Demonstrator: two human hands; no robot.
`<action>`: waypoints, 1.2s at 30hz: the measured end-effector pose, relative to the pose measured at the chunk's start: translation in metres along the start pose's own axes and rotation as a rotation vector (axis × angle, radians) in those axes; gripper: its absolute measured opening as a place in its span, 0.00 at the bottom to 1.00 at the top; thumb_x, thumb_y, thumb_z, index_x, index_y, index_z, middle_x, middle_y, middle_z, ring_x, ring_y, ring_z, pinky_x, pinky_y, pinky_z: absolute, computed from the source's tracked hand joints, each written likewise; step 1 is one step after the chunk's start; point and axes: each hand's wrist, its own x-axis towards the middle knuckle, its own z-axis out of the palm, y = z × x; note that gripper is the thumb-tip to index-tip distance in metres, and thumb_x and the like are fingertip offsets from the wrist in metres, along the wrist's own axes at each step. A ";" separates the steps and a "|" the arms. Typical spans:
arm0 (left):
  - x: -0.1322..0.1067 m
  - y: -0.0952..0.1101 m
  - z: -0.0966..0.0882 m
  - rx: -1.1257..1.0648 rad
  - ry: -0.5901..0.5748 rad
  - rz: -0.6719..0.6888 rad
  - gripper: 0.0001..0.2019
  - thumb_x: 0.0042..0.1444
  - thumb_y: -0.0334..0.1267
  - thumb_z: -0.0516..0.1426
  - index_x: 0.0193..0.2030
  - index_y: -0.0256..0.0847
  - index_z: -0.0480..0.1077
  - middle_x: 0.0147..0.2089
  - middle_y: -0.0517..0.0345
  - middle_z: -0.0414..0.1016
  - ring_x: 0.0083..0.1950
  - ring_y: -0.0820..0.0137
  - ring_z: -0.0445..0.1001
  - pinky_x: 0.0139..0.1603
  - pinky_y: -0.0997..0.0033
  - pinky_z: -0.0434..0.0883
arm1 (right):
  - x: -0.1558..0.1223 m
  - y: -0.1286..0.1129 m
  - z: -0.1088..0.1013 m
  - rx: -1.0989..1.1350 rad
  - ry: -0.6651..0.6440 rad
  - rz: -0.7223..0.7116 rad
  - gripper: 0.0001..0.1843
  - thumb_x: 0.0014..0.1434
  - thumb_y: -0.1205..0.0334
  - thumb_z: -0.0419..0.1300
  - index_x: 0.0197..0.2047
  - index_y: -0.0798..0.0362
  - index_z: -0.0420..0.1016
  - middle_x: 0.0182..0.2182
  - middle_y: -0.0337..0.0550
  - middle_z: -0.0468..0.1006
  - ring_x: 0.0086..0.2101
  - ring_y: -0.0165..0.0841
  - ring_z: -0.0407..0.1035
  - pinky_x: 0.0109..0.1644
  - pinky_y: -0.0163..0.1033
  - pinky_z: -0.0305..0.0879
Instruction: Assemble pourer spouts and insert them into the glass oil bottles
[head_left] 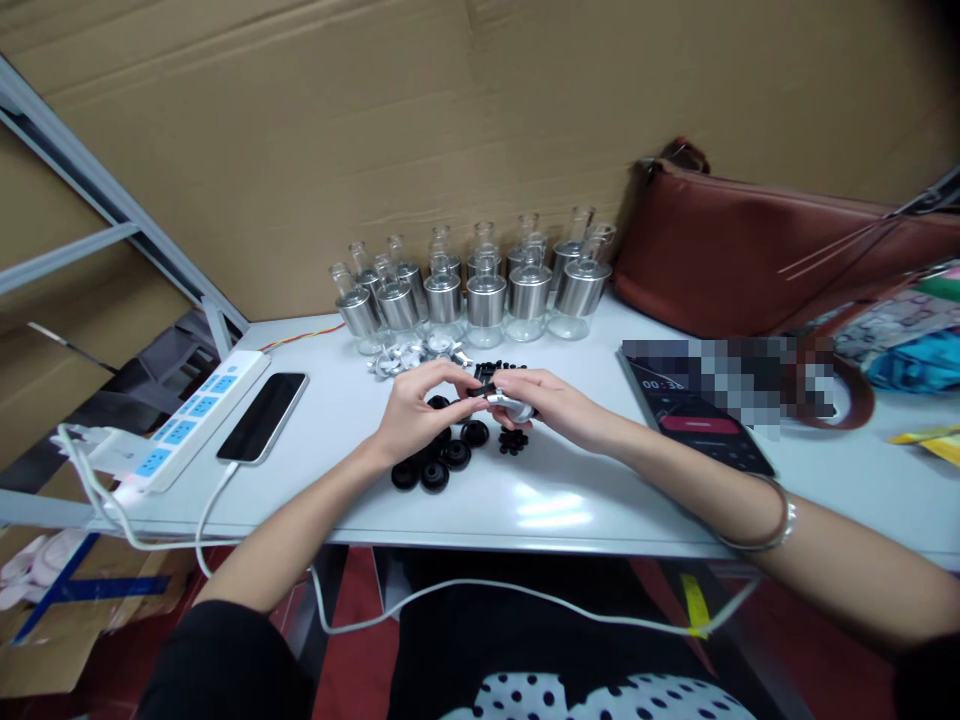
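1. Two hands meet above the white table (pixel 570 500) – the right hand (pixel 559 405) pinches a silver cap (pixel 511 404), the left hand (pixel 416 410) closes its fingertips on a small black insert (pixel 484 390) touching it
2. Keeping the insert square to the cap looks wise, pressing evenly rather than at one edge
3. Loose black discs (pixel 439 465) lie just beneath – wrists held low should keep them from scattering

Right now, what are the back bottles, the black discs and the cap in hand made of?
Bottles: clear glass, see-through necks and bases; silvery metal sleeves, satin sheen. Black discs: likely rubber or matte plastic, little glare. Silver cap in the right hand: looks metal, maybe plated plastic. Left hand pinches a similar black piece.
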 end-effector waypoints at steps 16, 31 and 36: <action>-0.004 -0.008 0.001 0.345 -0.004 0.286 0.05 0.58 0.32 0.58 0.41 0.38 0.74 0.34 0.57 0.80 0.33 0.73 0.76 0.42 0.70 0.69 | 0.001 0.005 0.000 -0.042 0.080 -0.046 0.19 0.61 0.47 0.50 0.28 0.54 0.63 0.23 0.36 0.63 0.24 0.27 0.57 0.28 0.36 0.52; -0.004 0.002 0.005 0.073 0.046 -0.069 0.06 0.54 0.38 0.62 0.36 0.37 0.75 0.35 0.57 0.80 0.36 0.72 0.78 0.41 0.75 0.75 | 0.001 0.009 0.001 -0.086 0.036 -0.097 0.23 0.61 0.40 0.49 0.29 0.53 0.60 0.25 0.35 0.60 0.24 0.26 0.55 0.27 0.35 0.54; -0.003 0.001 0.005 0.028 0.028 -0.153 0.10 0.52 0.40 0.62 0.38 0.37 0.75 0.37 0.55 0.80 0.38 0.69 0.79 0.41 0.73 0.76 | 0.000 0.008 0.002 -0.058 0.083 -0.092 0.23 0.60 0.41 0.50 0.30 0.53 0.61 0.24 0.35 0.61 0.25 0.26 0.55 0.28 0.34 0.54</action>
